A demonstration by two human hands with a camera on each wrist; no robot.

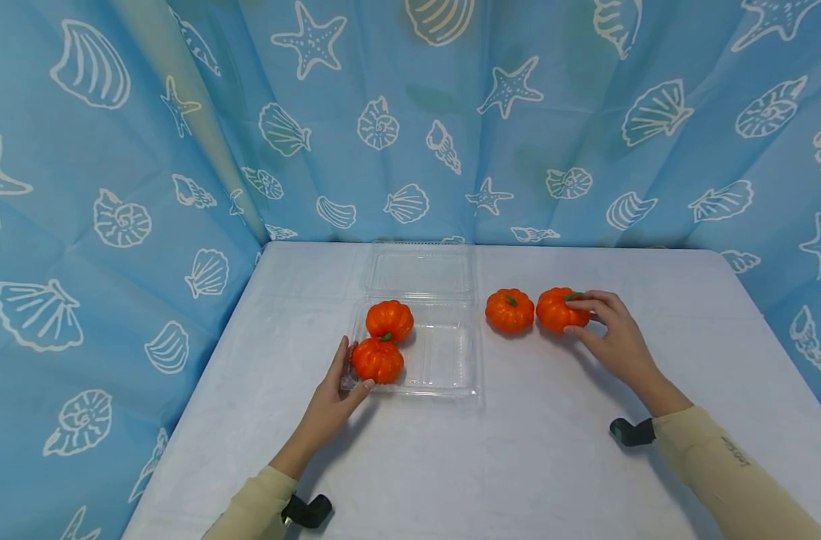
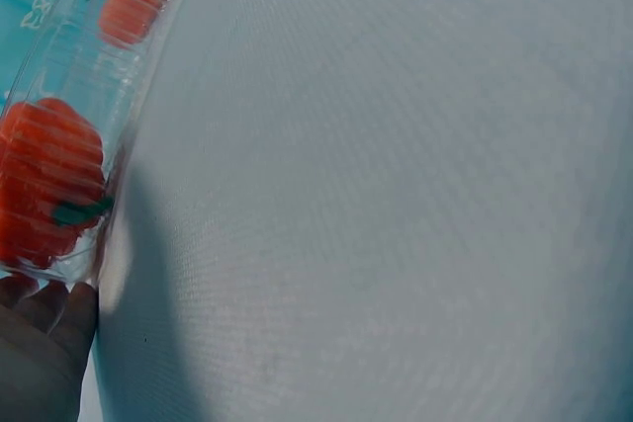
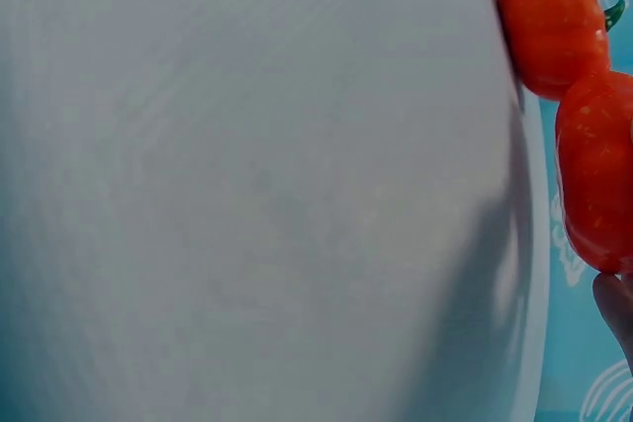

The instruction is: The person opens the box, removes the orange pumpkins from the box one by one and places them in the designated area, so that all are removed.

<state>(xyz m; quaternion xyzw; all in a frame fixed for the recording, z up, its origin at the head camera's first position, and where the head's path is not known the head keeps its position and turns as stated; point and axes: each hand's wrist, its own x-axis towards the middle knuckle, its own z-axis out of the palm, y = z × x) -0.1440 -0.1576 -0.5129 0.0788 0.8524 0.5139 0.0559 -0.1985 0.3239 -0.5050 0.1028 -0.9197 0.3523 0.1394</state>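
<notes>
My right hand (image 1: pixel 615 337) pinches a small orange pumpkin (image 1: pixel 557 309) with a green stem, thumb at its near side and fingers at its top right. A second pumpkin (image 1: pixel 509 311) sits beside it to the left. A clear plastic container (image 1: pixel 444 390) lies with its lid spread back. Two pumpkins, one rear (image 1: pixel 388 319) and one front (image 1: pixel 378 361), are in its left part. At the near left corner, my left hand (image 1: pixel 329 401) holds the container, fingers along the left side and thumb at the front. The left wrist view shows fingertips (image 2: pixel 74 313) against the container wall.
A white cloth covers the table (image 1: pixel 504 465). The clear lid (image 1: pixel 420 271) lies toward the table's far edge. Behind hangs a blue curtain (image 1: pixel 552 150) with white shells and starfish. Dark wrist-worn devices stick out near the left sleeve (image 1: pixel 255 502) and the right sleeve (image 1: pixel 727 465).
</notes>
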